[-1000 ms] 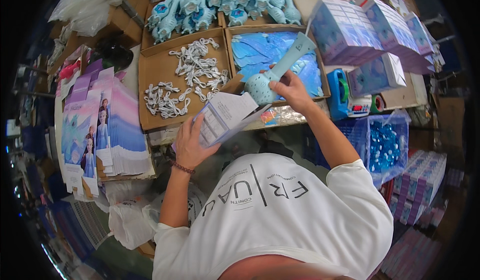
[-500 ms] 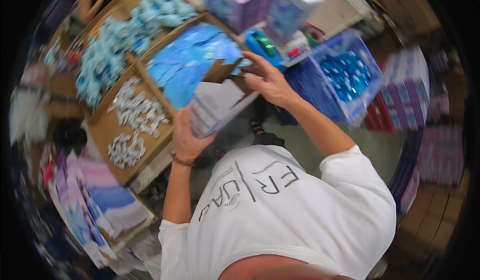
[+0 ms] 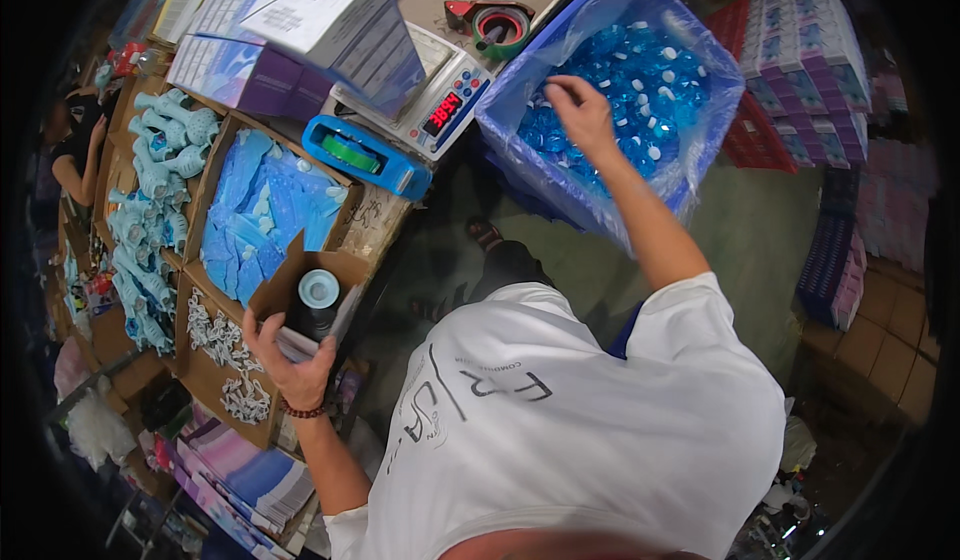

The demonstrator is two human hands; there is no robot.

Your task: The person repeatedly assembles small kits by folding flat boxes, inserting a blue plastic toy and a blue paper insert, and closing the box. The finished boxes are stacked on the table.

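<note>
My left hand [image 3: 290, 365] grips the near side of an open cardboard box [image 3: 345, 322], thumb on one wall and fingers round another. The box's flaps stand up, and inside is a light blue round piece [image 3: 318, 288] with a dark part beneath it. My right hand [image 3: 582, 115] reaches over a blue crate [image 3: 490, 110] lined with clear plastic. Its fingers are slightly bent and apart, with nothing visible in them. Below lie many small clear blue bottles [image 3: 640, 110] with white caps.
Beyond the box, cardboard trays hold blue packets [image 3: 255, 210], white plastic parts [image 3: 215, 335] and light blue toy-gun-like pieces [image 3: 150, 210]. A scale [image 3: 440, 110] bears a carton, beside blue [image 3: 370, 155] and red [image 3: 490, 22] tape dispensers. Stacked cartons [image 3: 800, 50] stand right; another person's arm [image 3: 80, 175] shows far left.
My right hand has left the box flaps and moved right, over the crate of bottles. My left hand still holds the box, now tilted so its inside shows. The view has swung right.
</note>
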